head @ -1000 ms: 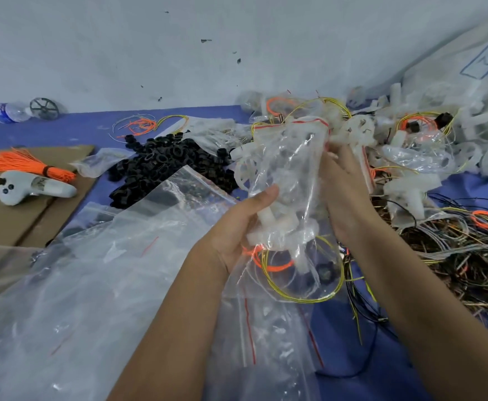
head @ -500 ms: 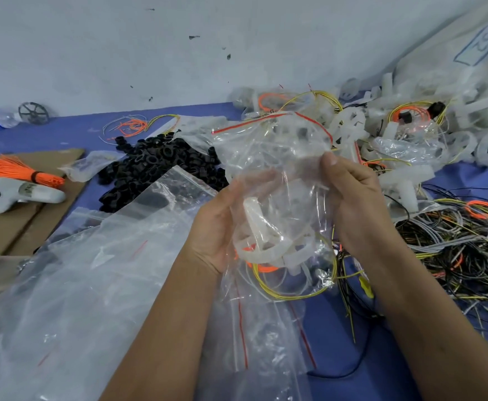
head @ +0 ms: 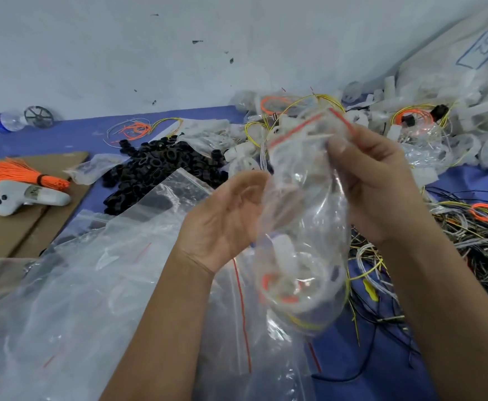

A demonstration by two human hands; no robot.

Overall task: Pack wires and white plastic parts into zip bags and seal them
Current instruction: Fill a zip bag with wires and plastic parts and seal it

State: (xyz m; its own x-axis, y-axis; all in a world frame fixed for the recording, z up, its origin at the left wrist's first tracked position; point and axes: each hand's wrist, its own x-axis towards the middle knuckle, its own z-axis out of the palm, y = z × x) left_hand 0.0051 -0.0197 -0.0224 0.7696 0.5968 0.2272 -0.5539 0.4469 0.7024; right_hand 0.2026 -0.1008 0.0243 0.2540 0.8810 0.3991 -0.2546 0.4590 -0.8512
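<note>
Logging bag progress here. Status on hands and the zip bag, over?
Right hand pinches zip bag near its red-lined mouth. Left hand open beside it. Parts and wires inside, bag unsealed. Nothing blocking.

Small-parts packing workshop, floor-level station: blue mat (head: 63,140) against a scuffed white wall (head: 121,53), heaped with black rings (head: 161,166), white plastic parts (head: 483,134), tangled wires (head: 474,235), empty zip bags (head: 77,285), flattened cardboard (head: 19,227) and a bulk sack (head: 454,62).

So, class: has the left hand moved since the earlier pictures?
Yes. The left hand has released the zip bag and drawn slightly left, toward the fixed pile of black rings.
</note>
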